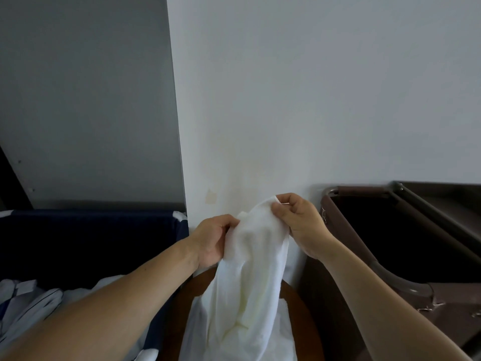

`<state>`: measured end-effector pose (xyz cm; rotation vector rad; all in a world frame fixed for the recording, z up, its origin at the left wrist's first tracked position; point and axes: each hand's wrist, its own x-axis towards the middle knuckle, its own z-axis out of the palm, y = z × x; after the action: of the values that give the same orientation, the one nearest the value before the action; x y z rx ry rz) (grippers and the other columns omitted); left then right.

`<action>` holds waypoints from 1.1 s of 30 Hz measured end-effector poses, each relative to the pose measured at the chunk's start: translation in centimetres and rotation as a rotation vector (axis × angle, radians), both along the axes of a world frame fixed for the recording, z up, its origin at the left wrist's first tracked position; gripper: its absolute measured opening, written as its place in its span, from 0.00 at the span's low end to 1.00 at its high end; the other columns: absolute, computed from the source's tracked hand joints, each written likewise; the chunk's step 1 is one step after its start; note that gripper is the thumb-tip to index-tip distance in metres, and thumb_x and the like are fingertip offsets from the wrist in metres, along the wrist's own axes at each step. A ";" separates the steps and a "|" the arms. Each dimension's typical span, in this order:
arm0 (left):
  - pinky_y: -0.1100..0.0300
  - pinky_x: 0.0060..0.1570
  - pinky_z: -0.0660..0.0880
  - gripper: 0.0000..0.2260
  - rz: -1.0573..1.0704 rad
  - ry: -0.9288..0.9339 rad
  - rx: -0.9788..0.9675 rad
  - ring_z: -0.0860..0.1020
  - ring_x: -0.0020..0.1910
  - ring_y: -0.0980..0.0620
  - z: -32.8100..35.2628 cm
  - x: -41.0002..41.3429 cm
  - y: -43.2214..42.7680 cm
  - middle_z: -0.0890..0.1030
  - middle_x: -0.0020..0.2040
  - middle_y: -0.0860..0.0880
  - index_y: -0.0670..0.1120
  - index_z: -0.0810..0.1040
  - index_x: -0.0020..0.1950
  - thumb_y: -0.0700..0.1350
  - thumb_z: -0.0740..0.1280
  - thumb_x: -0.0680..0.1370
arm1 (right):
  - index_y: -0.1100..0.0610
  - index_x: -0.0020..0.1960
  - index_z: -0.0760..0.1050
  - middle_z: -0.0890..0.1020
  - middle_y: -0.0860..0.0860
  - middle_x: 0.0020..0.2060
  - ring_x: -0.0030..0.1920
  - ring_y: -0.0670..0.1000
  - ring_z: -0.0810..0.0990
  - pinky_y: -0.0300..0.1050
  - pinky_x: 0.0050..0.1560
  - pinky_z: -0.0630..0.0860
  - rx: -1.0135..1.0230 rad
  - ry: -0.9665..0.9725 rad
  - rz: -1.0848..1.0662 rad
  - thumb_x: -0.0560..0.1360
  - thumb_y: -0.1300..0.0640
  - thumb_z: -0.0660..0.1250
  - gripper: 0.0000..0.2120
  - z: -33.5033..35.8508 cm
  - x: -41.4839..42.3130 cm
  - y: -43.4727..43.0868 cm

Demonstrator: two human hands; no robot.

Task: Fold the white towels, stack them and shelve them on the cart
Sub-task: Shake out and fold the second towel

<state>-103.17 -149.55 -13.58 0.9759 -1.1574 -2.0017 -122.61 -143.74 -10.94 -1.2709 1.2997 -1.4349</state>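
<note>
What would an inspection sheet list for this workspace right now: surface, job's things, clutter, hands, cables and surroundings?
Surface: round brown wooden tabletop, largely covered by white cloth.
Job's things: white terry towel, unfolded, held up and hanging down to the tabletop; brown cart at the right, with a dark open-topped compartment.
Clutter: navy fabric hamper at the left, holding white and blue-striped linen.
Hands: left hand grips the towel's upper edge; right hand pinches its top corner.
Cables: nothing seen.
Surroundings: white wall close behind; grey panel at the left.
</note>
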 end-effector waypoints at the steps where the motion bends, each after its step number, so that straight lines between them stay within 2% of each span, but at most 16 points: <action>1: 0.51 0.53 0.79 0.17 0.047 -0.004 -0.030 0.79 0.55 0.41 0.0 -0.1 -0.3 0.80 0.60 0.37 0.35 0.77 0.65 0.42 0.63 0.79 | 0.59 0.50 0.78 0.84 0.49 0.37 0.41 0.50 0.81 0.45 0.45 0.78 0.006 -0.020 0.009 0.79 0.58 0.67 0.04 0.1 -0.1 0.1; 4: 0.55 0.44 0.80 0.11 0.158 -0.087 -0.240 0.81 0.46 0.45 1.3 -0.4 -0.6 0.83 0.49 0.42 0.38 0.81 0.56 0.43 0.62 0.81 | 0.58 0.44 0.78 0.82 0.51 0.36 0.39 0.51 0.78 0.46 0.43 0.75 0.035 0.028 0.115 0.78 0.57 0.67 0.06 0.7 -0.1 0.4; 6: 0.53 0.51 0.80 0.11 0.163 -0.156 -0.436 0.82 0.48 0.43 2.2 -0.7 -0.4 0.85 0.47 0.45 0.41 0.83 0.52 0.43 0.62 0.82 | 0.56 0.43 0.80 0.83 0.54 0.37 0.40 0.51 0.80 0.50 0.44 0.77 0.025 0.159 0.128 0.78 0.56 0.69 0.06 1.3 0.2 0.5; 8: 0.50 0.56 0.80 0.11 0.134 -0.146 -0.530 0.82 0.52 0.44 2.6 -1.0 0.3 0.85 0.51 0.45 0.44 0.84 0.54 0.45 0.62 0.83 | 0.53 0.43 0.81 0.85 0.53 0.38 0.39 0.49 0.81 0.48 0.45 0.79 -0.048 0.248 0.002 0.78 0.54 0.70 0.05 2.0 0.6 0.3; 11: 0.56 0.51 0.80 0.10 0.158 -0.143 -0.652 0.81 0.49 0.50 2.2 -1.3 1.0 0.85 0.49 0.50 0.47 0.83 0.53 0.41 0.62 0.83 | 0.48 0.42 0.80 0.83 0.45 0.36 0.37 0.42 0.79 0.40 0.41 0.76 -0.127 0.279 -0.156 0.77 0.53 0.70 0.05 2.4 1.0 -0.1; 13: 0.59 0.46 0.79 0.12 0.187 -0.140 -0.678 0.80 0.45 0.53 2.0 -1.3 1.4 0.84 0.46 0.50 0.46 0.82 0.51 0.35 0.59 0.82 | 0.47 0.44 0.80 0.83 0.44 0.38 0.39 0.42 0.79 0.38 0.42 0.76 -0.121 0.301 -0.155 0.77 0.52 0.70 0.04 1.6 1.3 -0.2; 15: 0.60 0.46 0.79 0.12 0.184 -0.162 -0.679 0.80 0.46 0.54 1.7 -1.4 1.7 0.84 0.46 0.51 0.46 0.82 0.52 0.36 0.60 0.82 | 0.48 0.46 0.80 0.84 0.44 0.42 0.42 0.43 0.80 0.36 0.43 0.75 -0.091 0.307 -0.145 0.78 0.52 0.69 0.03 0.6 1.9 -0.2; 19: 0.49 0.56 0.80 0.08 0.307 -0.207 -0.573 0.81 0.54 0.46 1.0 -1.5 1.1 0.84 0.51 0.49 0.47 0.83 0.54 0.42 0.64 0.82 | 0.48 0.48 0.79 0.84 0.41 0.47 0.47 0.40 0.81 0.39 0.50 0.77 -0.098 0.308 -0.137 0.79 0.53 0.67 0.02 -0.7 2.7 -0.2; 22: 0.44 0.57 0.79 0.08 0.357 -0.181 -0.477 0.81 0.55 0.40 1.1 -1.4 0.6 0.84 0.52 0.43 0.43 0.82 0.55 0.41 0.64 0.82 | 0.47 0.47 0.79 0.83 0.38 0.51 0.51 0.37 0.79 0.36 0.51 0.75 -0.161 0.347 -0.144 0.79 0.54 0.68 0.03 -0.7 2.8 -0.3; 27: 0.44 0.55 0.80 0.07 0.275 -0.142 -0.612 0.82 0.51 0.44 1.0 -1.4 1.6 0.84 0.50 0.44 0.45 0.79 0.57 0.45 0.63 0.83 | 0.46 0.46 0.78 0.83 0.38 0.47 0.48 0.34 0.78 0.26 0.43 0.70 -0.133 0.361 -0.172 0.78 0.52 0.68 0.02 -0.8 3.2 -0.7; 31: 0.43 0.52 0.80 0.07 0.192 -0.146 -0.695 0.82 0.50 0.40 0.9 -1.2 2.1 0.84 0.48 0.43 0.47 0.75 0.59 0.46 0.61 0.83 | 0.48 0.45 0.76 0.82 0.41 0.42 0.44 0.35 0.78 0.27 0.42 0.71 -0.132 0.344 -0.216 0.77 0.53 0.70 0.03 -1.3 3.2 -0.7; 33: 0.42 0.52 0.80 0.06 0.175 -0.188 -0.750 0.82 0.50 0.40 0.8 -1.1 2.1 0.84 0.48 0.44 0.48 0.73 0.58 0.47 0.61 0.83 | 0.49 0.50 0.74 0.81 0.41 0.45 0.45 0.36 0.78 0.29 0.44 0.70 -0.119 0.344 -0.197 0.78 0.54 0.69 0.04 -1.4 3.2 -0.7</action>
<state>-104.26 -147.44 -12.75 0.8280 -1.6802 -1.1863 -119.38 -144.45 -12.29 -1.5549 1.6246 -1.4920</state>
